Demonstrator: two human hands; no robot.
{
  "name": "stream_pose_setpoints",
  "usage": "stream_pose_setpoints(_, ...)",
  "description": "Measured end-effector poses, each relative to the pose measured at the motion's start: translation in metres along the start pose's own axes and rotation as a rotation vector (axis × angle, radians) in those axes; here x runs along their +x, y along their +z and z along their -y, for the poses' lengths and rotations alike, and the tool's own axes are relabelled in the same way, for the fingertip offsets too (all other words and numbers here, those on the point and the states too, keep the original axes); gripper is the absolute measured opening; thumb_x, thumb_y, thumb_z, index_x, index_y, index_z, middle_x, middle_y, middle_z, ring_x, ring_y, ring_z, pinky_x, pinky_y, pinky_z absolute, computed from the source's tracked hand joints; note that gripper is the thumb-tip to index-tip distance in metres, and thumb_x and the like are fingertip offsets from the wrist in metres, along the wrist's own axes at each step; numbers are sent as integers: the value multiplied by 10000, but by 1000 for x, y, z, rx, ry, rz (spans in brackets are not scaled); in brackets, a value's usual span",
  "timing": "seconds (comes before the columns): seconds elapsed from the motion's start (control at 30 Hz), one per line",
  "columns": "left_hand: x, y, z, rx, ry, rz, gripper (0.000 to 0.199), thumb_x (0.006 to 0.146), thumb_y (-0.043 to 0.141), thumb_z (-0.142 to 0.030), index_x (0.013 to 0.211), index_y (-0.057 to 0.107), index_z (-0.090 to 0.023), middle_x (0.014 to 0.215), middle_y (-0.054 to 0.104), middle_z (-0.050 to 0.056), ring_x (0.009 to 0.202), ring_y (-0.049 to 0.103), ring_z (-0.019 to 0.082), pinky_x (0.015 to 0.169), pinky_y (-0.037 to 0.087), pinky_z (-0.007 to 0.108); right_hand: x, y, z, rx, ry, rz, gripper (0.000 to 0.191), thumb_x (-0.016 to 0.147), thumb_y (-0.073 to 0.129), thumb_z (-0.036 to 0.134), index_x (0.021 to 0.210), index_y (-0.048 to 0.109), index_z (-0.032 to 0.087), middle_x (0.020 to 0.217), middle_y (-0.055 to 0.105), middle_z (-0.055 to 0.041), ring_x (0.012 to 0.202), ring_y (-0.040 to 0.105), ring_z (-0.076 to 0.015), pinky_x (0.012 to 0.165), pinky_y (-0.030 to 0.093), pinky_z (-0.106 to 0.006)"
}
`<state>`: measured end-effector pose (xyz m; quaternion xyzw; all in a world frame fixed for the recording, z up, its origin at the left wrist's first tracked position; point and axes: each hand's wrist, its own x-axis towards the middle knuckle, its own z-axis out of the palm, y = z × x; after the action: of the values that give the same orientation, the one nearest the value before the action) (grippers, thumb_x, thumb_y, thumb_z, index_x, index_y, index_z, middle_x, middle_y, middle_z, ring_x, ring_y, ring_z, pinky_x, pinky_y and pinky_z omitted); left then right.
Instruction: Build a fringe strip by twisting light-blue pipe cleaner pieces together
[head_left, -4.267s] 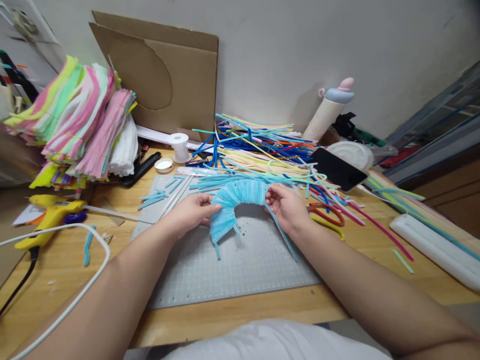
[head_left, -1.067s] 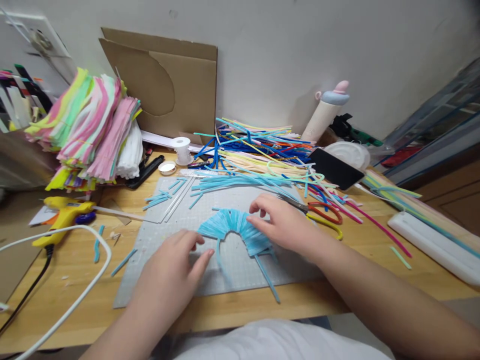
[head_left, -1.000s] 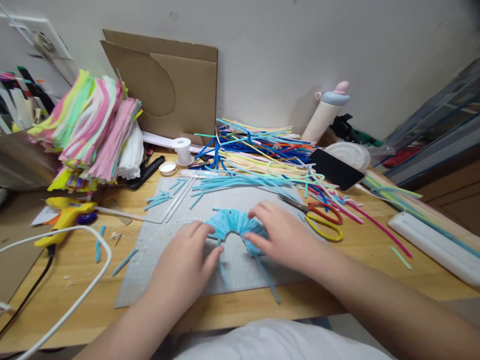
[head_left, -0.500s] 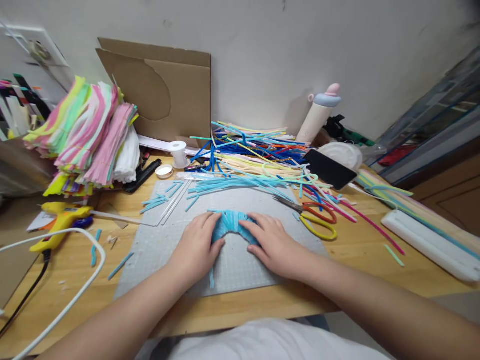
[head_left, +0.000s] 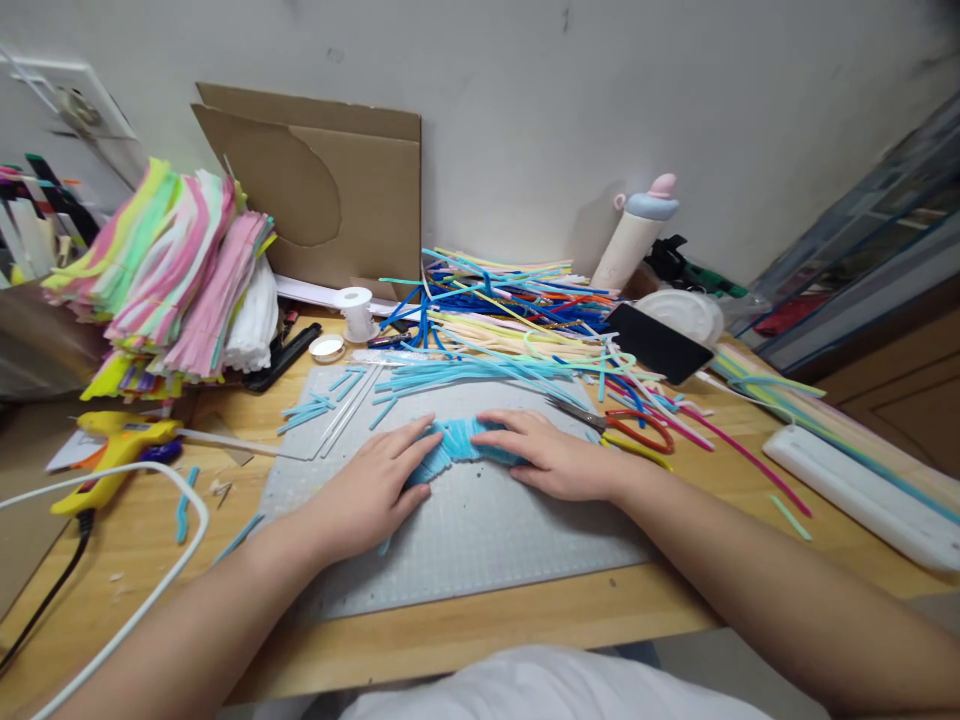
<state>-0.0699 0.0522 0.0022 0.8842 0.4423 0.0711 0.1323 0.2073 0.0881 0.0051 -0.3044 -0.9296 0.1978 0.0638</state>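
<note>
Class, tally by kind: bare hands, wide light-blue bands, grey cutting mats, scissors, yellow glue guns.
Bare left hand, bare right hand: 2
Wide, curved light-blue fuzzy band: 1
Grey gridded cutting mat: 1
Scissors with orange and yellow handles: 1
Yellow glue gun: 1
Total: 6

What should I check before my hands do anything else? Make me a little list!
1. Fuzzy blue piece on the gray mat: ok, it lies there, bent in a shallow arch.
2. Left hand and right hand at the piece: ok, one at each side, fingers spread over it.
3. Both ends of the piece in plain sight: not ok, the hands cover much of it.
4. Scissors well away from the right hand: not ok, they lie close beside it.
5. Yellow glue gun apart from both hands: ok, it lies off the mat, beyond the left arm.
6. Glue gun cool: cannot tell.
</note>
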Motion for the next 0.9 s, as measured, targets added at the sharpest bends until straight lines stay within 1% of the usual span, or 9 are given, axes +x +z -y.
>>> stream_pose_setpoints(0.07,1,5,-3,-13,-2,-1,578,895,453,-315,1436,263,-244,1514,268,79,1363,293,232,1101,285,431,2,10,7,-21,97,-60,602,885,511,342,1425,318,159,1496,261,-160,1366,252,-255,1091,253,-465)
stream_pose_setpoints(0.13,4,13,-7,-11,-41,-51,628,880,480,-359,1441,247,-202,1508,269,116,1369,281,252,1099,290,447,6,22,15,-65,218,-153,654,883,499,417,1427,304,110,1476,290,-199,1358,275,-280,1085,266,-495)
stream_pose_setpoints(0.23,10,24,-12,-2,-103,-147,587,878,489,-350,1407,322,-157,1467,342,156,1344,333,270,1081,323,469,12,37,21,-111,240,-232,561,903,478,326,1405,348,113,1442,370,-178,1336,328,-261,1085,285,-485)
stream_pose_setpoints(0.33,12,23,-10,-32,-44,-128,496,899,449,-269,1382,375,-188,1442,398,120,1320,379,242,1082,343,449,12,36,17,-105,126,-182,507,923,441,273,1407,353,151,1437,393,-143,1330,343,-227,1084,293,-469)
stream_pose_setpoints(0.47,5,14,-2,-79,74,-29,530,911,424,-243,1424,294,-265,1479,346,48,1342,347,209,1097,339,411,5,22,9,-72,-42,-26,523,943,406,277,1443,275,198,1470,346,-109,1363,291,-190,1121,208,-481)
stream_pose_setpoints(0.63,-3,9,-1,-18,111,69,562,929,400,-292,1454,198,-281,1514,259,27,1375,280,207,1113,307,409,2,9,12,3,-72,51,557,936,418,301,1458,239,227,1490,308,-79,1376,267,-187,1144,186,-461)
stream_pose_setpoints(0.77,-4,5,-7,23,42,46,635,901,439,-421,1459,191,-250,1528,219,61,1378,269,245,1099,323,436,-9,-9,7,54,108,-98,551,935,407,353,1450,259,222,1483,324,-80,1365,288,-225,1122,251,-455)
stream_pose_setpoints(0.83,-3,0,-11,30,-18,-25,627,890,456,-421,1447,236,-238,1524,235,79,1370,282,271,1086,336,461,-21,-20,0,25,286,-169,422,928,410,368,1319,456,215,1377,463,-99,1266,424,-247,1043,358,-451)
stream_pose_setpoints(0.9,1,-6,-15,36,-65,-98,603,881,470,-396,1429,283,-225,1510,274,92,1360,294,290,1075,340,488,-33,-28,-7,9,424,-114,316,873,507,386,1126,572,208,1182,581,-111,1058,561,-251,890,463,-414)
